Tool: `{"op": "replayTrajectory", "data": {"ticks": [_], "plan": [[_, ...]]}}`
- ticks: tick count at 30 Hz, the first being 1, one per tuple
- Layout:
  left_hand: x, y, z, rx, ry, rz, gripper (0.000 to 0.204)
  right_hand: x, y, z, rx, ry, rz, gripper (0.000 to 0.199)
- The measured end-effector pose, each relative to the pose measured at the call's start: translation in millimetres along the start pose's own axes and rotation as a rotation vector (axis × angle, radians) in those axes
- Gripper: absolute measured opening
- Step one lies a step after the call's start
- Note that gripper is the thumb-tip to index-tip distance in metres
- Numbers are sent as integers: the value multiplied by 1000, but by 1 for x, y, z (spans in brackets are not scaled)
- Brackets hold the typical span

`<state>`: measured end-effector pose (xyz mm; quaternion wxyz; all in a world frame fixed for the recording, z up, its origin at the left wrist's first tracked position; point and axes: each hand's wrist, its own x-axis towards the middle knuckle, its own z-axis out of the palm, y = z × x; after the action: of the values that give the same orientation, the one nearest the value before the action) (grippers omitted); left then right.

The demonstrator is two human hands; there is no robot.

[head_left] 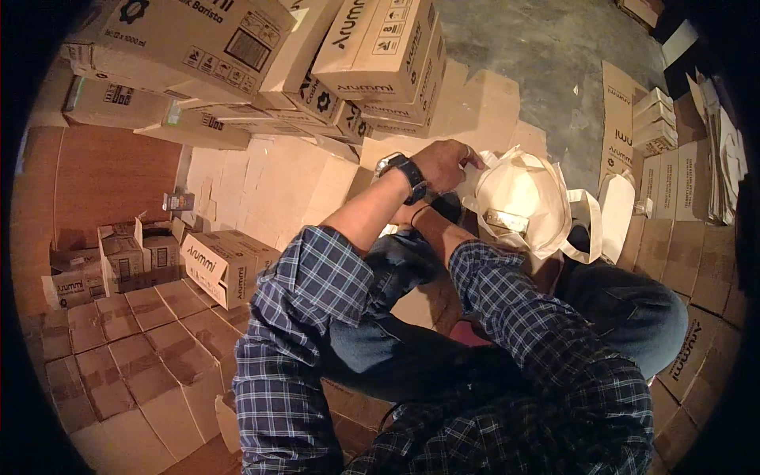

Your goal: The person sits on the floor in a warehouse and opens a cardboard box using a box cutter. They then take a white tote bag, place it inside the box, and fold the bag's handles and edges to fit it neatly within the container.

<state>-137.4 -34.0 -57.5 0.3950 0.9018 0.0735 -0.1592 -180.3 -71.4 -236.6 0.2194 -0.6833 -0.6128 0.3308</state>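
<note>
A cream cloth bag [529, 178] stands with its mouth open in front of me, a bright patch inside it. Low in the bag shows a small pale pack [507, 221]. The bag's strap [584, 226] loops out on the right. My left hand [445, 165], with a watch on its wrist, reaches over my right wrist; its fingers are bent and a fingertip meets the bag's left rim. Whatever they grip, if anything, is hidden. Most of my right hand [405, 214] lies behind the left wrist, its fingers out of sight. A dark item [448, 207] beside it is unclear.
Stacked cartons [372, 55] rise at the far left. More cartons [142, 348] fill the near left, with one tilted carton [226, 265] on top. Further cartons [685, 261] line the right. Flattened cardboard [483, 103] covers part of the grey floor [546, 47]. My bent knees flank the bag.
</note>
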Motion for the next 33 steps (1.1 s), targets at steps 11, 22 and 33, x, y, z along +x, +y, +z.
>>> {"op": "replayTrajectory", "data": {"ticks": [11,22,33], "plan": [[-7,0,-3,-89,26,12,37,13,2,8,344,137,150,43],[-19,-4,0,-166,60,-33,37,-11,6,60,-45,421,-569,17],[-19,-4,-3,-210,15,-80,37,-14,-20,57,26,261,-161,32]]}}
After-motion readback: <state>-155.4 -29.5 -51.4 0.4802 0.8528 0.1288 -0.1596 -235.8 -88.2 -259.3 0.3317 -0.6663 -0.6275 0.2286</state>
